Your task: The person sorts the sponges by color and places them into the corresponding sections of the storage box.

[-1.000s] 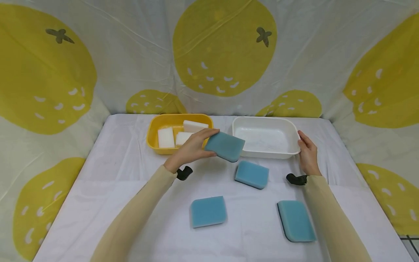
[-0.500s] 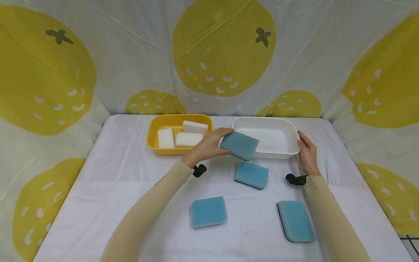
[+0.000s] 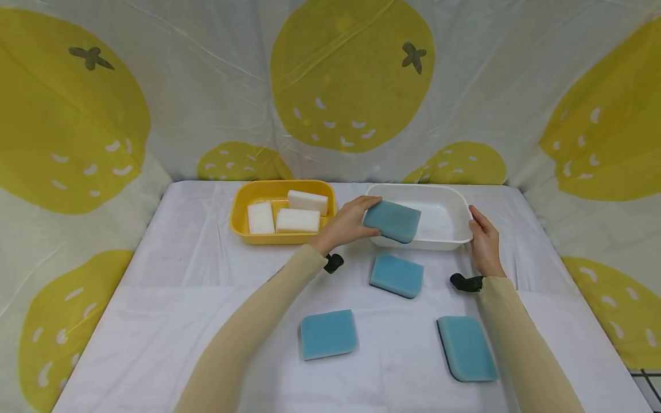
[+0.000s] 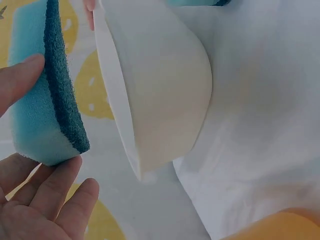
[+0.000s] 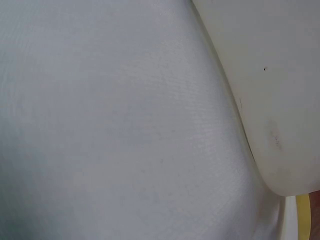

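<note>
My left hand (image 3: 350, 222) pinches a light blue sponge (image 3: 393, 221) by its left end, holding it up over the left part of a white plastic tub (image 3: 446, 218). In the left wrist view, the thumb lies on the soft face of the sponge (image 4: 32, 105) and fingers are under its lower end; a dark teal scouring layer shows along one side. My right hand (image 3: 485, 241) grips the tub's right rim. The right wrist view catches only the outer wall of the tub (image 5: 280, 100) against the cloth; the hand itself is out of that picture.
Left of the tub, a yellow tub (image 3: 240, 226) contains several white sponges (image 3: 298, 220). On the white tablecloth lie more blue sponges: one near the white tub (image 3: 397, 275), one front-centre (image 3: 329, 334) and one beside the right sleeve (image 3: 467, 348). A lemon-print curtain (image 3: 227, 86) backs the table.
My left hand has carried the blue sponge rightward and slightly up, from between the two tubs to over the white one. The right hand stays at the tub's rim.
</note>
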Demonstrator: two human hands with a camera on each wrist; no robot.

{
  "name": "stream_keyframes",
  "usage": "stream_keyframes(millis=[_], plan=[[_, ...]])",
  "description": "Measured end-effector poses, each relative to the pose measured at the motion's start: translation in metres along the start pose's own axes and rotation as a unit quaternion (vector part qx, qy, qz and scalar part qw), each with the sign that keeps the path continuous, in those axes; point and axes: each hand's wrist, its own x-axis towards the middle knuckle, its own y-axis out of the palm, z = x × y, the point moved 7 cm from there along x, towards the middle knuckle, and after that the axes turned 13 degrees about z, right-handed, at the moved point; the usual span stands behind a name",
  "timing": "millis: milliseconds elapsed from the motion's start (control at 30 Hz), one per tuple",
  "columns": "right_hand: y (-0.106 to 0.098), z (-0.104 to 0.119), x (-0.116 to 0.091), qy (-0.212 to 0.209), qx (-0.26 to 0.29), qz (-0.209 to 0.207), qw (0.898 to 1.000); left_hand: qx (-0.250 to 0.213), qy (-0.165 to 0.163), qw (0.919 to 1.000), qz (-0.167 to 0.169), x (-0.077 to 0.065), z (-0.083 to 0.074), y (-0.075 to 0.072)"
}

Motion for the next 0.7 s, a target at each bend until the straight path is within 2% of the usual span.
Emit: stream_keyframes(millis=[300,700], plan=[[-0.002,-0.003,0.001,0.006,0.003,-0.008,1.0,-0.002,-0.056,0.9984,-0.008,0.021,0.008,0.01],[-0.002,-0.002,0.0,0.006,0.001,0.0,1.0,0.024,-0.079,0.9962,-0.028,0.046,0.015,0.012]])
